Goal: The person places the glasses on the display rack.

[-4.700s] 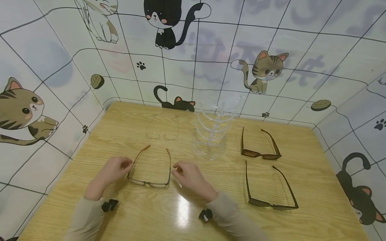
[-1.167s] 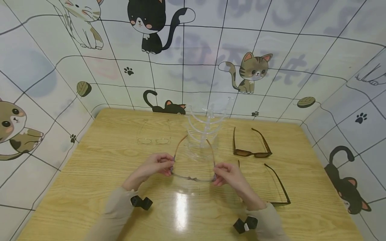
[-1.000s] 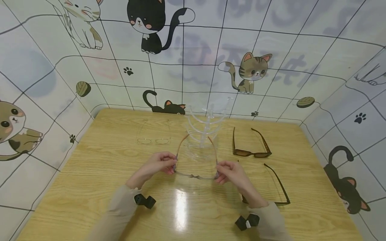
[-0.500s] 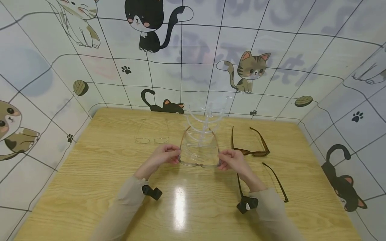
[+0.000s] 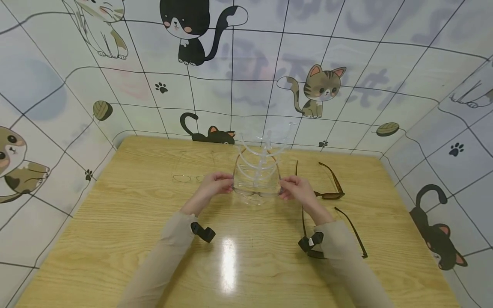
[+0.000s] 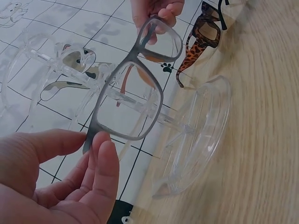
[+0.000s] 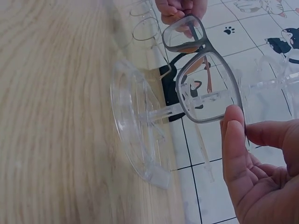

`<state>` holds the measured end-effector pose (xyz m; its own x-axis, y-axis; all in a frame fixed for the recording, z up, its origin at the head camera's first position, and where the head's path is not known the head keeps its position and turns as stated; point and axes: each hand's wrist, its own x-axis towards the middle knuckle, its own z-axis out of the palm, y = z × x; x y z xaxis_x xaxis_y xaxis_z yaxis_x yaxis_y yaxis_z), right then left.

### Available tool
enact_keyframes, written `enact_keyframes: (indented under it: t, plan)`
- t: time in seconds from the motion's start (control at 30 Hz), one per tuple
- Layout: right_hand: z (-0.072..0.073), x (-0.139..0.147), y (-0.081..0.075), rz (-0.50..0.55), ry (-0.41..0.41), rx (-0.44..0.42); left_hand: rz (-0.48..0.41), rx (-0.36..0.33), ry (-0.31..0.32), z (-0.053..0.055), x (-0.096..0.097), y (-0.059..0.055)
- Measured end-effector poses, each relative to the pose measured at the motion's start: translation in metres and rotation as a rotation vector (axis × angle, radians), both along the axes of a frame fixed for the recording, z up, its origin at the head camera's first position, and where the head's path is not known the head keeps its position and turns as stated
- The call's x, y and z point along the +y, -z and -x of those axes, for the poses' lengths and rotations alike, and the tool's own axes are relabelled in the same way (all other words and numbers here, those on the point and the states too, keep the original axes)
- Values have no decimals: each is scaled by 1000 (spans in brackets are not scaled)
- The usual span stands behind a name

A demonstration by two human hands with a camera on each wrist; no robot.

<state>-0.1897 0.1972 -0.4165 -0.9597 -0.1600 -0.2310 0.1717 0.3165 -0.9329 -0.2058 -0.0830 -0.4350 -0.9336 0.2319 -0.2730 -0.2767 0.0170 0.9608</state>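
Grey-framed eyeglasses (image 6: 127, 136) with orange-brown temple ends are held up level in front of a clear acrylic glasses stand (image 5: 263, 158). My left hand (image 5: 213, 188) pinches the left temple close to the hinge, between thumb and fingers. On the other side my right hand (image 5: 300, 191) pinches the right temple the same way. Both temples point away from me and overlap the stand's curved arms in the head view. In the right wrist view the stand's curved base (image 7: 122, 109) rests on the table, below the lenses.
Thin wire-rimmed glasses (image 5: 181, 178) lie on the table (image 5: 115, 222) to the left, partly behind my left hand. Brown tortoiseshell sunglasses (image 5: 334, 196) and dark sunglasses (image 5: 356, 233) lie to the right, partly covered by my right hand and forearm. A cat-patterned wall covering (image 5: 208, 94) stands behind.
Both hands took hold of the grey eyeglasses, lifted them off the table and carried them right, then forward to the stand. The temples now reach in among its arms.
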Motion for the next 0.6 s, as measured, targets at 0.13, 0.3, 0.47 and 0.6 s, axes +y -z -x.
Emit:
enact_keyframes:
  t: [0.13,0.3,0.47,0.6]
  plan:
    - [9,0,0,0,33,5,-12,-21,-47,7,5,-2]
    - [19,-2,0,2,71,-3,-27,-21,-102,14,10,-1]
    - [25,-4,1,-20,92,-23,-41,-19,-161,18,13,1]
    - [28,-5,4,-22,108,-36,-50,-15,-187,21,15,5]
